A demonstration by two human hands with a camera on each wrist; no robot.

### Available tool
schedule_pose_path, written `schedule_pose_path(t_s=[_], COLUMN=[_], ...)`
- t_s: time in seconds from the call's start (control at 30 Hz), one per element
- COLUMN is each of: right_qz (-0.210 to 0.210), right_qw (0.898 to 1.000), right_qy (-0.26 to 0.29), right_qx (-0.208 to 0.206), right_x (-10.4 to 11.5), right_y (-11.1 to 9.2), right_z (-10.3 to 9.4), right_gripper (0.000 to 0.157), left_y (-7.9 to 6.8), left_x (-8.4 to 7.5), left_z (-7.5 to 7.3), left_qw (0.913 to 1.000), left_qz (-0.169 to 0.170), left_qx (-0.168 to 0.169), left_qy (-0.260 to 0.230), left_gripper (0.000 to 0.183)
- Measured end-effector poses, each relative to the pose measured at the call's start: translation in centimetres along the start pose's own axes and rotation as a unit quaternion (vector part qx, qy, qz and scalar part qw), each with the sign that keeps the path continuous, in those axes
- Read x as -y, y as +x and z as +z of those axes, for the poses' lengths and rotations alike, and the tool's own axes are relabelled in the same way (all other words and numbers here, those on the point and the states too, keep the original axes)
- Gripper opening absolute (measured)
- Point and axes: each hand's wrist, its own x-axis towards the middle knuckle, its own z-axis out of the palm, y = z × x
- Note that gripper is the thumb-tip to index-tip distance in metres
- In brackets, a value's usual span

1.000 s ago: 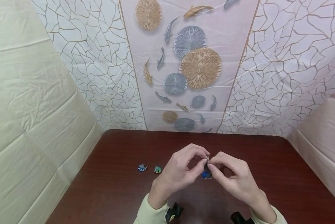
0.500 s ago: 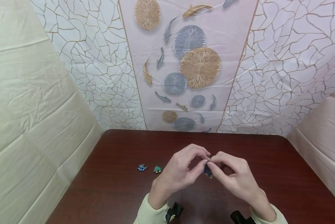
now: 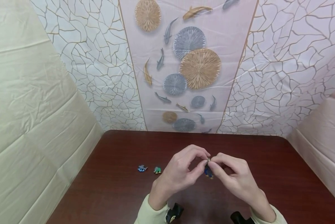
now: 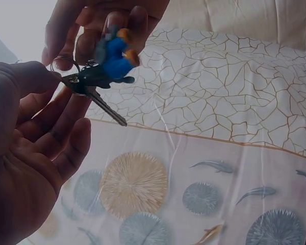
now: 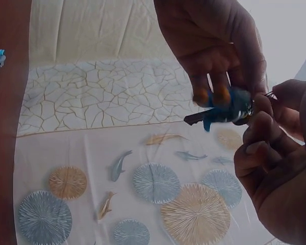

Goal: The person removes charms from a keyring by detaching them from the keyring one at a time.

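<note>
Both hands meet over the table, fingertips together at a metal key ring (image 3: 208, 159). My left hand (image 3: 181, 166) pinches the ring between thumb and fingertips. From the other side, my right hand (image 3: 234, 174) pinches with thumb and index finger where the ring joins what hangs from it. A key (image 4: 107, 108) with a dark head and a small blue-and-dark toy figure (image 4: 117, 64) with orange feet dangle there. In the right wrist view, the key blade (image 5: 196, 118) sticks out beside the figure. Fingertips partly hide the ring.
Left of the hands, a small grey-and-blue toy figure (image 3: 142, 168) and a small green-and-grey one (image 3: 157, 170) lie on the dark red-brown table (image 3: 122, 193). Behind the table hangs a patterned cloth (image 3: 184, 102); plain cream cloth (image 3: 44, 124) flanks the left side.
The blue toy figure has turned and swung below the fingertips, its orange feet now showing. Both hands stay nearly in place at the ring.
</note>
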Motion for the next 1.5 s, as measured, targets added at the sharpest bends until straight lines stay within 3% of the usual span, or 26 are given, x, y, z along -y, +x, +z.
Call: schedule_pose_path(t_s=[0.13,0.4,0.57,0.8,0.93,1.17,1.5], right_qz=[0.016,-0.023,-0.018,0.002,-0.022,-0.054,0.004], right_qw=[1.000,0.999,0.998,1.000,1.000,0.997,0.998], right_qy=[-0.002,0.036,0.053,0.007,0.003,0.058,0.061], right_qx=[-0.006,0.007,0.014,-0.010,-0.018,-0.003,-0.017], right_x=[-0.3,0.4,0.3,-0.5,-0.5,-0.1,-0.4], right_y=[-0.5,0.3,0.3,-0.5,-0.5,0.4,-0.5], right_z=[-0.1,0.1,0.2,0.2,0.4,0.5,0.6], right_gripper=[0.015,0.010,0.011,0.005,0.003,0.005,0.010], left_y=[0.0,0.0,0.1,0.1,0.1,0.2,0.2], left_x=[-0.1,0.0,0.0,0.0,0.0,0.0,-0.1], left_z=[-0.1,-0.2,-0.2,-0.3,-0.3,-0.3,-0.1], left_qw=[1.0000,0.9999,1.0000,0.9997,0.9997,0.9998,0.9995], left_qz=[0.003,0.002,0.009,0.016,0.019,0.021,0.027], left_qx=[-0.004,-0.007,-0.001,-0.007,-0.008,-0.007,-0.011], left_qy=[0.002,-0.008,0.002,0.015,0.010,0.002,0.010], left_gripper=[0.007,0.006,0.007,0.007,0.006,0.006,0.008])
